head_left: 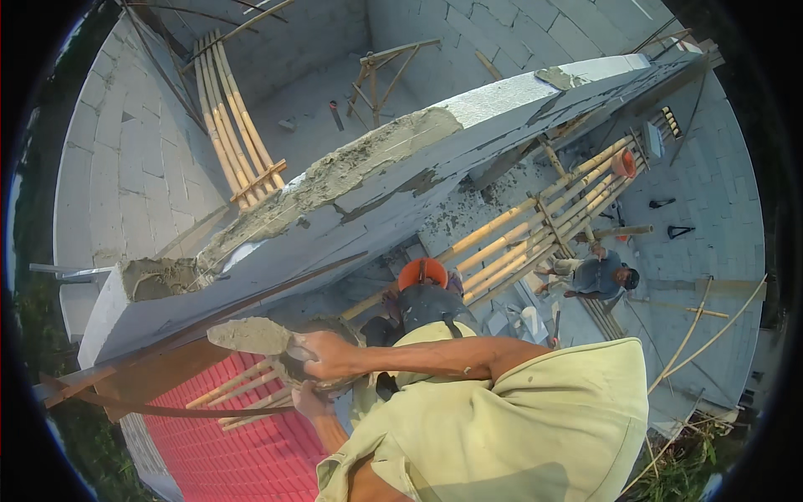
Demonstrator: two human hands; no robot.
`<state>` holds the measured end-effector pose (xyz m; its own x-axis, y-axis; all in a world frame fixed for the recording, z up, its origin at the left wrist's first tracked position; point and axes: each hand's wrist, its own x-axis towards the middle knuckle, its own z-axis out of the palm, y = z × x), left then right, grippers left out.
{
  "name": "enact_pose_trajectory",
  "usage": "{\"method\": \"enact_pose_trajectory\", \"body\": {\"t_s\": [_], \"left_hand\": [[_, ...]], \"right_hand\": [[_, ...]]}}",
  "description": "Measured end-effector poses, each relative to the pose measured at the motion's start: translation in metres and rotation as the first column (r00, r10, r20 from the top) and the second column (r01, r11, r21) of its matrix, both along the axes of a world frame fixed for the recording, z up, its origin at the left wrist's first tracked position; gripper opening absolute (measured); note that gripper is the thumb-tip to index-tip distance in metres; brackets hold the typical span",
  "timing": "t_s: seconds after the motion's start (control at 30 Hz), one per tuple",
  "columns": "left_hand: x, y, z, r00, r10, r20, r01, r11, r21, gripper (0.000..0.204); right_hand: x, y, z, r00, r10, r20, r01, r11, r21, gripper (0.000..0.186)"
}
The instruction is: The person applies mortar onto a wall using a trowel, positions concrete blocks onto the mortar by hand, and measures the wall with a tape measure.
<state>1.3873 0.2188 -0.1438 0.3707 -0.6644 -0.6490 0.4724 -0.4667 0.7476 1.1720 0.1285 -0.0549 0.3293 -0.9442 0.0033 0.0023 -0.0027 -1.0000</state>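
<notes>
My right hand (326,356) grips a trowel (247,335), its blade coated in grey mortar and held out to the left. Just beneath it, my left hand (309,400) holds a mortar-caked container (339,330), partly hidden behind my right hand and forearm. Both hands are below the top of a pale block wall (368,209), where rough grey mortar (330,171) runs along part of the edge.
Bamboo scaffold poles (510,247) span the space right of the wall, bearing an orange bucket (621,163). Another orange bucket (422,272) sits below me. A co-worker (598,280) is farther down. A metal bar (180,410) crosses above a red roof (217,456).
</notes>
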Motion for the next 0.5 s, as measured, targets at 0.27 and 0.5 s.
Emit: {"method": "enact_pose_trajectory", "body": {"t_s": [0.27,0.5], "left_hand": [[-0.075,-0.036,-0.002,0.951,-0.23,0.207,0.223,0.973,0.056,0.024],[-0.139,-0.067,0.024,0.769,-0.553,0.32,0.595,0.802,-0.044,0.024]], "right_hand": [[-0.164,0.073,-0.011,0.898,0.213,-0.386,-0.042,0.913,0.406,0.043],[-0.176,0.074,-0.036,0.639,0.191,-0.745,0.155,0.917,0.368,0.031]]}}
